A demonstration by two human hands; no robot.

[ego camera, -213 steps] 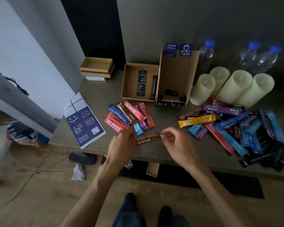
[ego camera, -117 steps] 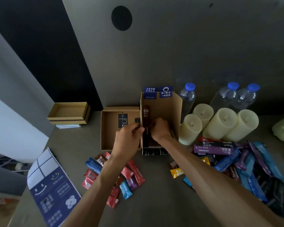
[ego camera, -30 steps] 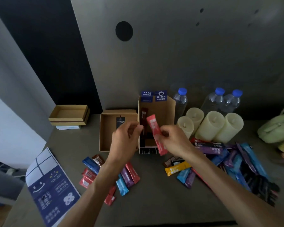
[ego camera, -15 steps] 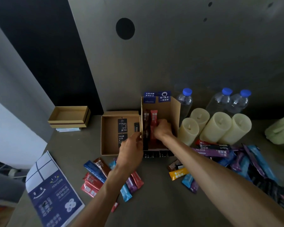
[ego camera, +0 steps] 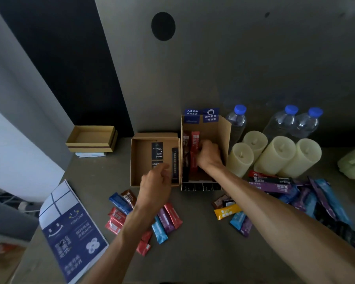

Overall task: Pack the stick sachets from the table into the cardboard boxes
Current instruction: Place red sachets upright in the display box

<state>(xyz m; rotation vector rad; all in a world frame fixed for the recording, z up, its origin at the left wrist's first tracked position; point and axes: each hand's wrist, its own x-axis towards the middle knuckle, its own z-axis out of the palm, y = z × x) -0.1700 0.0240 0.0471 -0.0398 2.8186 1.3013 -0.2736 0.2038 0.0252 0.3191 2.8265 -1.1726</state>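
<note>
left hand (ego camera: 155, 185) has drifted from the tall box (ego camera: 225, 136), loosely curled, empty; right hand (ego camera: 208, 154) grips the red sachet (ego camera: 195, 138), best pressed upright against the brown sachet (ego camera: 185, 158).

I count three cardboard boxes (ego camera: 223, 136): one around my right hand (ego camera: 209, 155), one just ahead of my left hand (ego camera: 156, 187), one well off to its left. Right of my right hand stand four candles (ego camera: 275, 154) and three water bottles (ego camera: 237, 121). Two upright sachets (ego camera: 194, 140) stand against that hand. The loose sachets (ego camera: 166, 220) overlap too much to count. One leaflet (ego camera: 70, 230) lies left of my left hand.
</note>
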